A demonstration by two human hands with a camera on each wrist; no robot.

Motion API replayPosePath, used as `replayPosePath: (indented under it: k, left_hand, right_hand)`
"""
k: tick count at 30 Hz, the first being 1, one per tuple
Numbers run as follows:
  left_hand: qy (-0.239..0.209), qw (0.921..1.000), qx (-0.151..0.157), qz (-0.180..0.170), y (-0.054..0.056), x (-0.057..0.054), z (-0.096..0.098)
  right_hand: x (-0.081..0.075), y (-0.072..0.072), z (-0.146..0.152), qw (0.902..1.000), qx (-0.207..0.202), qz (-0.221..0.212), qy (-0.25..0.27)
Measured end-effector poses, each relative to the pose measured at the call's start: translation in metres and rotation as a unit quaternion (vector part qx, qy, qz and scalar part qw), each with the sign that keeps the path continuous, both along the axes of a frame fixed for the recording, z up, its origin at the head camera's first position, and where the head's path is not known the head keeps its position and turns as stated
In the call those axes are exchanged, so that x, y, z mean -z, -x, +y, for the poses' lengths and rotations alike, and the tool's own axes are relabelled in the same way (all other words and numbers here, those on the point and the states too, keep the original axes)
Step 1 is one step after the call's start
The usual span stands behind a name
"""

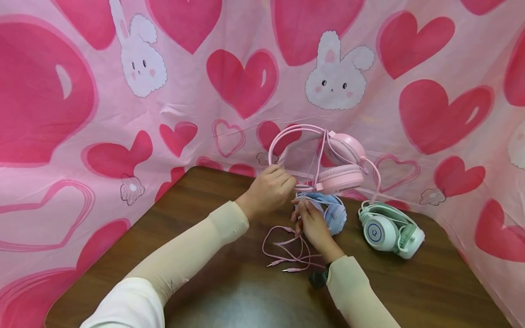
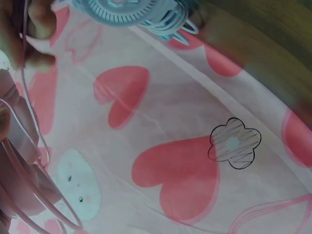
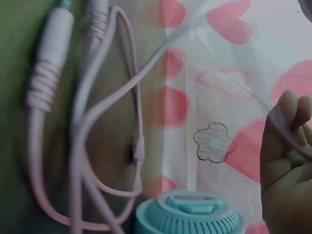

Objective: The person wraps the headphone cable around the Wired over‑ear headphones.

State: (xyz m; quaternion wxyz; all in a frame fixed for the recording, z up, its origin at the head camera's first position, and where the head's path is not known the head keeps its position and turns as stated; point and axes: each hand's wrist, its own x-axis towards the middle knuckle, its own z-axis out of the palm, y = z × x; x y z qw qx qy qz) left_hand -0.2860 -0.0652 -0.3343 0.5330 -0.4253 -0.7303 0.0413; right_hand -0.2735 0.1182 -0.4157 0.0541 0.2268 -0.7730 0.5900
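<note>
My left hand (image 1: 270,187) grips the headband of a pair of pink headphones (image 1: 342,177), holding them up above the table with both ear cups to the right. A thin pink cable wraps around the headphones. Just below, my right hand (image 1: 313,223) pinches a length of that cable between thumb and fingers; in the right wrist view the cable crosses the fingers (image 3: 287,161). The cable's loose end (image 1: 287,246) lies looped on the table, its plugs (image 1: 292,270) toward the front. Part of the pink headphones (image 2: 24,170) shows in the left wrist view.
Blue headphones (image 1: 336,216) lie on the table (image 1: 205,273) behind my right hand, partly hidden. Mint-green and white headphones (image 1: 389,232) rest farther right. A pink cloth (image 1: 180,91) with hearts and rabbits hangs behind the table's far edge.
</note>
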Motion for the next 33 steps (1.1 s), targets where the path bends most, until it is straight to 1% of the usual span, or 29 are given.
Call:
replayPosePath:
  k: [3, 6, 8, 10, 12, 16, 20, 23, 24, 27, 28, 31, 33]
  left_hand:
    - [-0.011, 0.9999, -0.01, 0.002, 0.006, -0.004, 0.0]
    - [-0.013, 0.9998, -0.017, 0.0, 0.011, -0.006, -0.001]
    - [-0.012, 0.9997, -0.02, -0.003, 0.015, -0.005, -0.003]
    - [-0.008, 0.9996, -0.025, -0.006, 0.018, -0.004, -0.005]
    - [-0.005, 0.9995, -0.029, -0.009, 0.02, -0.002, -0.006]
    - [0.001, 0.9991, -0.038, -0.017, 0.025, 0.001, -0.008]
    - [0.006, 0.9982, -0.053, -0.029, 0.027, 0.001, -0.009]
    - [0.009, 0.9974, -0.062, -0.036, 0.029, 0.002, -0.01]
    - [0.01, 0.9972, -0.063, -0.038, 0.029, 0.002, -0.01]
    - [0.007, 0.9973, -0.057, -0.045, 0.03, 0.005, -0.011]
    - [0.005, 0.9974, -0.054, -0.047, 0.031, 0.006, -0.011]
    - [0.003, 0.9976, -0.047, -0.05, 0.033, 0.009, -0.013]
    - [0.004, 0.9978, -0.044, -0.049, 0.034, 0.011, -0.014]
  right_hand:
    - [0.003, -0.008, -0.002, 0.9995, -0.024, -0.021, 0.005]
    - [0.005, -0.014, -0.004, 0.9977, -0.048, -0.037, 0.031]
    - [0.005, -0.017, -0.004, 0.9961, -0.055, -0.045, 0.051]
    - [0.005, -0.019, -0.005, 0.9953, -0.059, -0.049, 0.06]
    - [0.005, -0.02, -0.005, 0.9962, -0.053, -0.045, 0.052]
    - [0.003, -0.022, -0.003, 0.998, -0.03, -0.042, 0.037]
    - [-0.017, -0.04, -0.005, 0.9995, -0.015, -0.027, 0.007]
    - [-0.022, -0.046, -0.004, 0.9997, -0.009, -0.006, -0.021]
    - [-0.019, -0.044, -0.003, 0.9997, -0.008, 0.0, -0.025]
    - [-0.01, -0.039, 0.001, 0.9997, -0.019, -0.004, -0.012]
    - [-0.009, -0.04, 0.002, 0.9996, -0.027, -0.008, -0.005]
    - [-0.011, -0.045, 0.005, 0.9985, -0.046, -0.027, 0.015]
    - [-0.014, -0.048, 0.007, 0.9975, -0.057, -0.039, 0.018]
